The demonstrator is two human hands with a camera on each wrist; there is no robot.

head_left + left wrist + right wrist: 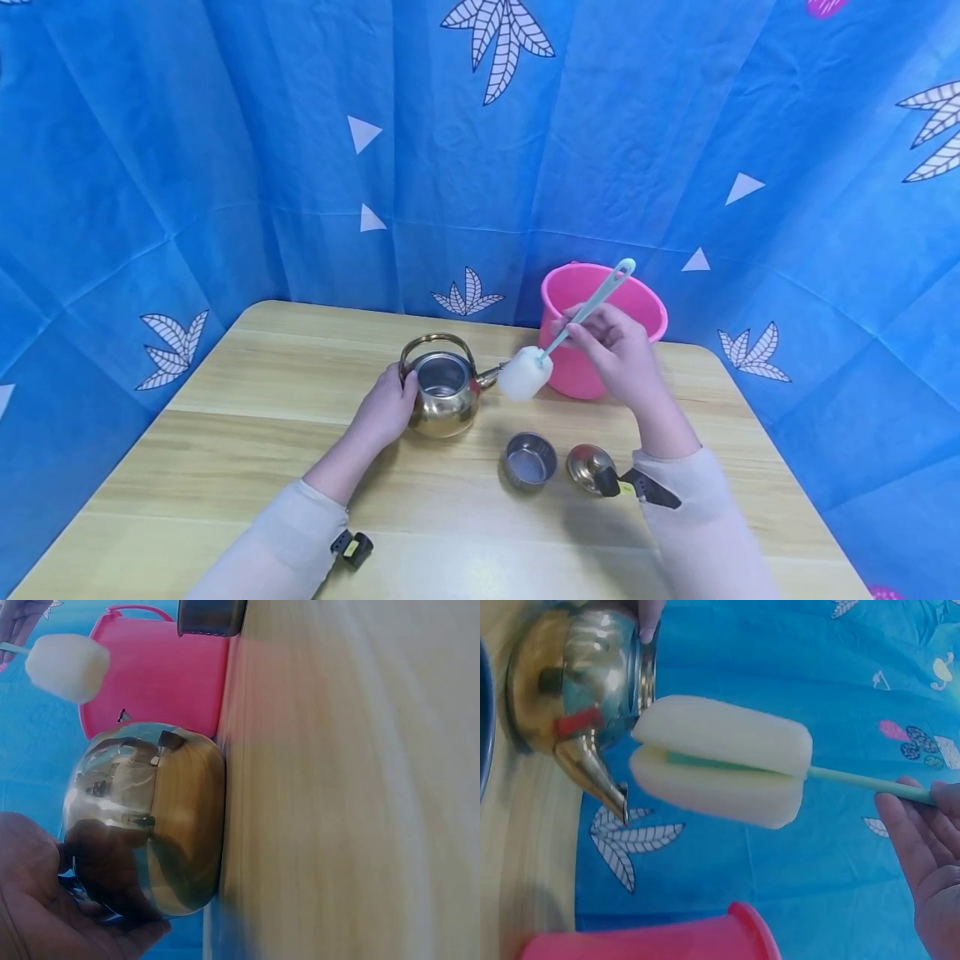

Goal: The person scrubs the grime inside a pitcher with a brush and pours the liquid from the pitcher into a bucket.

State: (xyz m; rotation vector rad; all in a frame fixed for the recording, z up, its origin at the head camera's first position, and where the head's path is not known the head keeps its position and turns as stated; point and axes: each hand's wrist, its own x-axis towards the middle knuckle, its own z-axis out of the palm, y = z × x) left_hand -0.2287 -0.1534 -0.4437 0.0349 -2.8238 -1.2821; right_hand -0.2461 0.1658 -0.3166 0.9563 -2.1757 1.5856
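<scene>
A shiny gold teapot (444, 421) stands lidless on the table, its hoop handle raised and its spout pointing right. My left hand (386, 406) holds the teapot's left side, thumb at the rim; in the left wrist view, its fingers curve along the polished body. My right hand (617, 352) pinches the thin green handle of a sponge bottle brush (525, 373) in mid-air. The white sponge head (720, 761) hangs beyond the spout, apart from the teapot in the right wrist view. A grey metal strainer cup (530, 460) and the gold lid (589, 467) lie nearer me.
Behind my right hand, a pink bucket (573, 371) stands at the table's back right. The light wooden table (247, 383) meets a blue patterned cloth (465, 167) hanging behind and at both sides.
</scene>
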